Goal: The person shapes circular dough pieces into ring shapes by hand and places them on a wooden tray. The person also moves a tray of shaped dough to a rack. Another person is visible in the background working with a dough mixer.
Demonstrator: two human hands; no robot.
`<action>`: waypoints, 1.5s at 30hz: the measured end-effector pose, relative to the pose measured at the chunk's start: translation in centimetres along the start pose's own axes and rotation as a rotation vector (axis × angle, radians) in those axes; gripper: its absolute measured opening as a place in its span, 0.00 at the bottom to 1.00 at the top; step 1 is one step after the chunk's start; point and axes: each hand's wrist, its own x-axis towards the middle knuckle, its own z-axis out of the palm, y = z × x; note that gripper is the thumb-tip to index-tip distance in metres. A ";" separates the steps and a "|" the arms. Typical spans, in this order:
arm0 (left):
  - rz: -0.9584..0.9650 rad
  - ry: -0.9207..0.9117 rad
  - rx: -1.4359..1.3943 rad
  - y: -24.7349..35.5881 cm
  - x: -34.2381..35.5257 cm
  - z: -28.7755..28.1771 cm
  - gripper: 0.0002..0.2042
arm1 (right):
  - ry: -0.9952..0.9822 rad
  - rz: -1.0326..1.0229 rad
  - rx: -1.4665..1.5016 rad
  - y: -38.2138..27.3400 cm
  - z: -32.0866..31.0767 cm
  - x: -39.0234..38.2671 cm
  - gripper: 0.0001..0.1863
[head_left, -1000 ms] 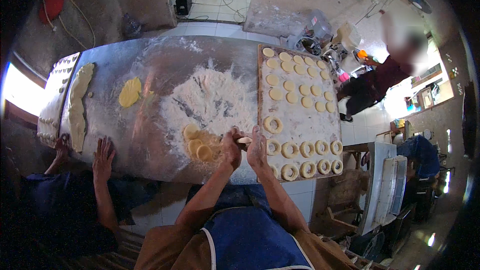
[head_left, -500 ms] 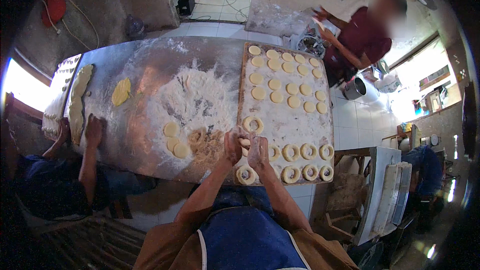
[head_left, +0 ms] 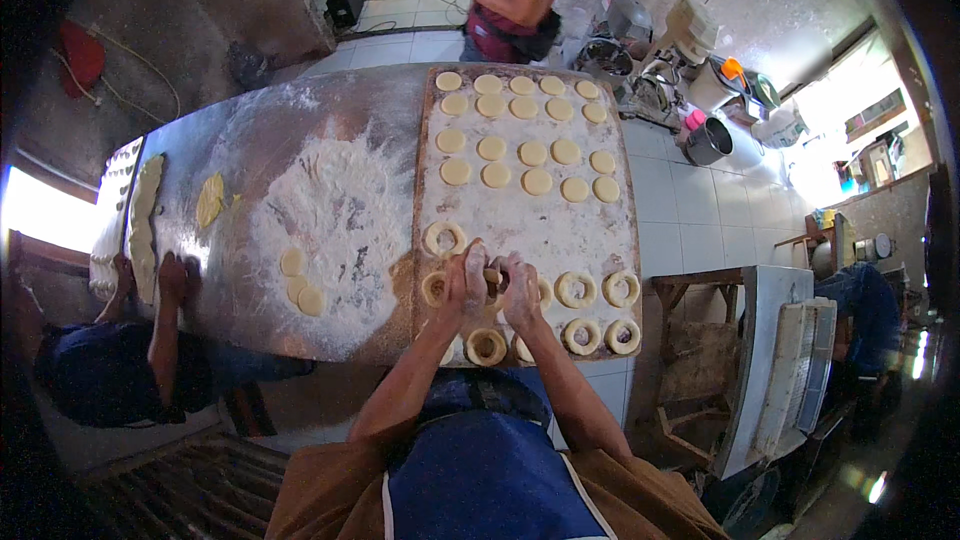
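Observation:
My left hand (head_left: pixel 470 285) and my right hand (head_left: pixel 518 290) are close together over the near part of a floured wooden board (head_left: pixel 590 230). Both are closed around a small pale dough ring (head_left: pixel 492 278), mostly hidden by the fingers. Just beyond them lies a separate dough ring (head_left: pixel 445 239), and another ring (head_left: pixel 433 288) sits beside my left hand. Nearer my body rests a ring (head_left: pixel 487 347) between my wrists. More rings (head_left: pixel 577 290) stand in two rows at the right, partly covered by my right arm. Flat dough rounds (head_left: pixel 533 152) are spread over the board's far part.
Left of the board, the metal table (head_left: pixel 215 270) carries scattered flour (head_left: pixel 330 200), three dough rounds (head_left: pixel 297 280) and a yellow lump (head_left: pixel 210 200). A co-worker's hands (head_left: pixel 172 280) are by a long dough strip (head_left: pixel 145 210). Another person (head_left: pixel 515 0) stands beyond the table.
The view has swung right, so the board appears further left. The person beyond the table has moved left. My hands stay together, turned slightly around the dough ring.

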 end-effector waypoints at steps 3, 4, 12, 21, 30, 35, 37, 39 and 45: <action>0.023 0.193 -0.062 -1.5 1.4 -0.1 0.15 | 0.035 -0.050 0.189 -0.6 -1.1 1.6 0.08; 0.189 0.192 0.179 -1.6 2.0 -0.3 0.15 | -0.009 0.009 0.048 -0.8 -1.9 2.1 0.10; 0.197 0.028 1.302 -0.2 5.4 -1.7 0.19 | 0.057 -0.150 -0.627 -0.2 -4.0 1.3 0.24; 0.392 -0.079 1.196 -1.0 5.2 -3.7 0.19 | -0.089 -0.074 -0.838 1.6 -1.6 0.8 0.23; 0.129 0.497 1.219 2.8 -0.8 -24.2 0.09 | 0.046 -0.220 -0.884 3.4 -0.7 0.4 0.19; -0.043 0.467 1.325 2.9 -4.9 -30.2 0.10 | 0.159 -0.090 -0.914 0.3 2.3 1.4 0.19; 0.135 0.319 1.319 2.5 -5.5 -30.4 0.10 | 0.124 -0.123 -0.840 -1.7 4.8 1.2 0.18; 0.246 0.244 1.352 2.4 -5.5 -30.1 0.10 | 0.026 -0.059 -0.680 -3.7 8.2 0.8 0.17; -0.003 0.163 0.618 4.8 -4.2 -29.7 0.12 | -0.339 0.024 -0.198 -6.9 20.7 -0.2 0.17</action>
